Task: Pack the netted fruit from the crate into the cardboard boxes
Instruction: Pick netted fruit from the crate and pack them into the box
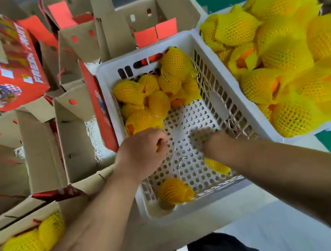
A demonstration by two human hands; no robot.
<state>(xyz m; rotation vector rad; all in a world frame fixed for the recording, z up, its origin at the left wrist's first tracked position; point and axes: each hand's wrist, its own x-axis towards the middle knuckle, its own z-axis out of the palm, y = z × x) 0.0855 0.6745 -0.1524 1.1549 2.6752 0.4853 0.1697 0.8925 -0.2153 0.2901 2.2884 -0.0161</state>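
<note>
Head view: the red printed carton (7, 83) at upper left carries white block lettering, blurred and turned sideways; it seems to read "FRESH FRUIT", though only partly legible. Its glossy red face also shows white checker squares and a round picture too smeared to make out. Around it stand open cardboard boxes (77, 137) of plain brown corrugated board, flaps up, with small oval punch-holes edged in red and pale shredded-paper padding inside.

The white plastic crate (178, 39) in the middle has slotted side walls and a floor pierced with round holes. Netted fruit (156, 93) — orange globes sleeved in yellow foam mesh — is heaped in its far left part; one more netted piece (174, 190) lies against the near wall, another (217, 166) just under the right forearm. A second white crate (202, 23) to the right is piled high with the same yellow-netted fruit. A box at lower left (22, 226) already holds several.

The left hand (142, 149) is over the crate floor with fingers curled in, touching the nearest heaped fruit; whether it pinches anything I cannot tell. The right hand (201, 139) is a motion blur above the perforated floor — its fingers cannot be read
</note>
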